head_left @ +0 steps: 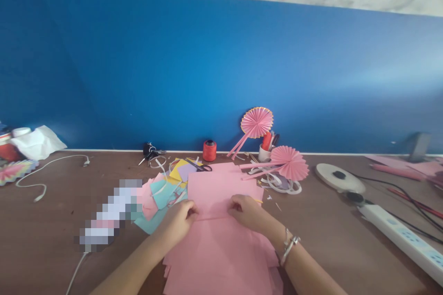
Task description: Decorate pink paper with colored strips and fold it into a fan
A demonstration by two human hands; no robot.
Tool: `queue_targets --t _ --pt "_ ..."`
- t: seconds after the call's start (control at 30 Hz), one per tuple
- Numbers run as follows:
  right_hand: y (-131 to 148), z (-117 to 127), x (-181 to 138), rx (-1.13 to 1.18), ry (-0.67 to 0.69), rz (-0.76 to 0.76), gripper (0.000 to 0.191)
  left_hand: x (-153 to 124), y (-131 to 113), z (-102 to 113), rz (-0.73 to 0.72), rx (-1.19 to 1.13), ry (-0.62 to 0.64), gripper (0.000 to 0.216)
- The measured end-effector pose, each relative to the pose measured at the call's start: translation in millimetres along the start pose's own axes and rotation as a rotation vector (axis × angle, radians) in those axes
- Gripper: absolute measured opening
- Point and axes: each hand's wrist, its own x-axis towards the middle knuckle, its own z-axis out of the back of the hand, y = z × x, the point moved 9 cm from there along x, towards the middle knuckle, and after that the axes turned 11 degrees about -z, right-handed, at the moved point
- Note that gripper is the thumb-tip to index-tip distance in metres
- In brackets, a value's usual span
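Observation:
My left hand [182, 214] is closed at the left side of a pink paper sheet [209, 193], its fingertips curled onto the edge. Opposite it, my right hand [245, 209] pinches the same sheet at the right; a bracelet circles that wrist. A narrow crease or edge line runs across the paper between the two hands. Under and in front of it lies a pile of more pink sheets [221, 258], with uneven corners sticking out. Beyond the right hand rests a pink pleated paper fan [290, 163], and another pleated fan [257, 122] with a yellow rim leans against the blue panel.
Coloured paper scraps [168, 191] and scissors [200, 165] lie to the left. Behind stand a red thread spool [209, 151] and a white cup [265, 153] with pens. Keys [149, 152] sit by the panel. A power strip [401, 237] and round white device [339, 178] occupy the right.

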Motion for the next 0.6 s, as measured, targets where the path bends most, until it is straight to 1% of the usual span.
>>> queue_targets --t 0.23,0.6 --pt "-2.6 -2.0 1.2 -0.012 0.023 -0.026 0.009 -0.5 -1.0 -1.1 0.009 0.003 0.027 0.016" --pt "-5.2 -3.5 3.1 0.022 0.035 -0.027 0.009 0.5 3.1 -3.3 -0.027 -0.022 -0.012 0.016"
